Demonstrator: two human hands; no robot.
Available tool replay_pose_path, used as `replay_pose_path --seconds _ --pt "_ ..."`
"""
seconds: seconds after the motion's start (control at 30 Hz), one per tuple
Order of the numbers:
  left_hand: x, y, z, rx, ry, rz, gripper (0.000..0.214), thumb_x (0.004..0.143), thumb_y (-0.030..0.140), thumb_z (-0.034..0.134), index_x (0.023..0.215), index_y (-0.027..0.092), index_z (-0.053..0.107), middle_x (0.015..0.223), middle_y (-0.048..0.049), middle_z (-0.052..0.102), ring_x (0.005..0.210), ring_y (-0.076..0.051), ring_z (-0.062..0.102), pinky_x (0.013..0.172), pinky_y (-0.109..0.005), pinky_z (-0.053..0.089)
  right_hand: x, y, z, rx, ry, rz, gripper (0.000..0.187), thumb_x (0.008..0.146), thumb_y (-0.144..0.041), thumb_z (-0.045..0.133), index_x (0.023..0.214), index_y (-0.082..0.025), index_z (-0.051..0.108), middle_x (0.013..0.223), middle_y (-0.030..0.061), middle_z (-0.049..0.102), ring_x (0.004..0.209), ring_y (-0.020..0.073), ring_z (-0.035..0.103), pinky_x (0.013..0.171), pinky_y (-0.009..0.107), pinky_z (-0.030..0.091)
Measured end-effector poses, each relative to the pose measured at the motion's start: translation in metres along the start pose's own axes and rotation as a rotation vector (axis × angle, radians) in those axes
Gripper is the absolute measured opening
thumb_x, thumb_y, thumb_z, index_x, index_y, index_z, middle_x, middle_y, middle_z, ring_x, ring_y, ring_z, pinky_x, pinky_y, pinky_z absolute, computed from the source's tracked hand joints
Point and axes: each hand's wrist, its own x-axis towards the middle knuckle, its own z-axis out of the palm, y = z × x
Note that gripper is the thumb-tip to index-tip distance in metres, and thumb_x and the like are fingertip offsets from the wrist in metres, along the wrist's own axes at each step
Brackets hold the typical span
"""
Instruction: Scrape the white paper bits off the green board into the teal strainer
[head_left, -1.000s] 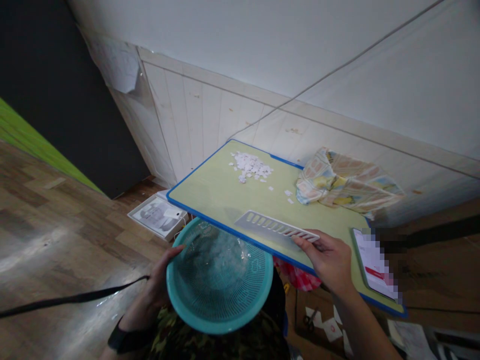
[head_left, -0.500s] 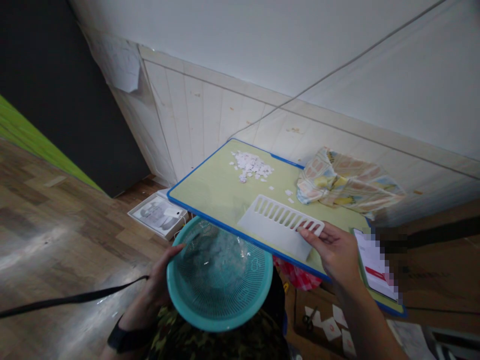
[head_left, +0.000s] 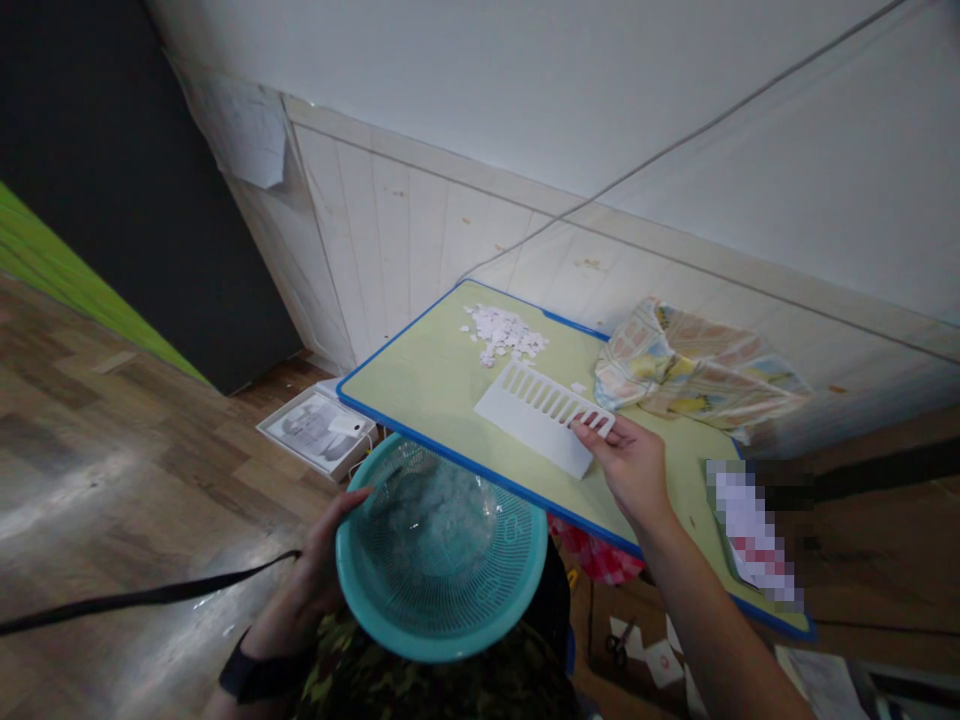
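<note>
My left hand [head_left: 330, 540] grips the left rim of a turquoise plastic colander [head_left: 512, 600], thumb over the edge. The colander sits in front of my body under the table's near edge, with pale or clear material inside that I cannot make out. My right hand [head_left: 626, 460] is closed on the right end of a flat white plastic panel [head_left: 532, 428] with a row of slots along its far edge. The panel is over the yellow-green table top [head_left: 420, 365], just short of a pile of small white paper scraps [head_left: 506, 332].
A patterned cloth [head_left: 690, 365] lies crumpled at the table's back right. Papers [head_left: 754, 540], partly blurred, rest at its right end. An open white box [head_left: 319, 430] stands on the floor at left. Scissors [head_left: 619, 645] and paper cards [head_left: 663, 663] lie below right.
My right hand has moved the white slotted panel left and away from me across the table, closer to the paper scraps. My left hand stays on the colander rim.
</note>
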Motion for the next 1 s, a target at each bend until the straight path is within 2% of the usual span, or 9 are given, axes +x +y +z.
replay_pose_path --seconds 0.17,0.3,0.5,0.67,0.83,0.9,1.0 --pt "-0.003 0.001 0.002 -0.027 0.014 -0.007 0.032 0.092 0.016 0.058 0.067 0.016 0.079 0.057 -0.0086 0.080 0.048 -0.024 0.074 0.051 -0.030 0.062 0.000 -0.005 0.004 -0.007 -0.106 0.008 0.027 0.077 -0.043 0.080 0.087 -0.018 0.078 0.089 0.0085 0.081 0.078 0.0258 0.076 0.067 0.034 0.060" --pt "-0.005 0.001 0.003 -0.005 0.000 0.029 0.030 0.091 0.015 0.059 0.069 0.015 0.079 0.060 -0.0101 0.081 0.050 -0.024 0.075 0.054 -0.031 0.063 -0.006 -0.013 0.003 0.037 -0.135 0.051 0.027 0.075 -0.042 0.082 0.086 -0.018 0.078 0.087 0.0083 0.081 0.074 0.0252 0.075 0.065 0.033 0.059" --pt "-0.003 0.002 0.004 -0.034 0.000 0.004 0.026 0.089 0.016 0.063 0.069 0.016 0.079 0.059 -0.0092 0.081 0.049 -0.025 0.075 0.054 -0.032 0.063 -0.010 -0.015 -0.002 0.103 -0.199 0.108 0.026 0.075 -0.041 0.084 0.088 -0.019 0.080 0.090 0.0082 0.081 0.076 0.0252 0.076 0.066 0.033 0.060" --pt "-0.005 0.002 0.006 -0.025 0.015 -0.005 0.027 0.090 0.017 0.061 0.069 0.017 0.078 0.059 -0.0077 0.081 0.049 -0.023 0.075 0.053 -0.031 0.063 -0.012 -0.010 -0.007 0.097 -0.147 0.095 0.024 0.076 -0.038 0.084 0.090 -0.020 0.080 0.090 0.0073 0.081 0.076 0.0236 0.075 0.067 0.031 0.059" --pt "-0.006 0.001 0.004 -0.027 -0.008 -0.009 0.025 0.090 0.016 0.062 0.070 0.017 0.078 0.060 -0.0077 0.081 0.047 -0.023 0.074 0.050 -0.030 0.062 -0.014 -0.008 -0.010 0.088 -0.193 0.127 0.025 0.076 -0.040 0.083 0.091 -0.019 0.080 0.091 0.0085 0.081 0.076 0.0251 0.075 0.068 0.034 0.060" --pt "-0.005 0.001 0.003 -0.052 -0.007 -0.009 0.023 0.088 0.016 0.064 0.070 0.018 0.077 0.057 -0.0064 0.080 0.045 -0.023 0.073 0.047 -0.030 0.060 -0.007 -0.007 -0.012 0.099 -0.140 0.098 0.027 0.075 -0.040 0.084 0.092 -0.019 0.080 0.094 0.0086 0.081 0.080 0.0258 0.076 0.074 0.037 0.060" --pt "-0.002 -0.001 0.001 -0.082 -0.020 -0.016 0.017 0.085 0.014 0.066 0.076 0.019 0.079 0.057 -0.0055 0.080 0.046 -0.025 0.074 0.048 -0.031 0.061 0.019 -0.001 -0.013 0.114 0.032 0.016 0.031 0.072 -0.040 0.085 0.094 -0.019 0.079 0.096 0.0085 0.081 0.085 0.0267 0.076 0.080 0.040 0.060"
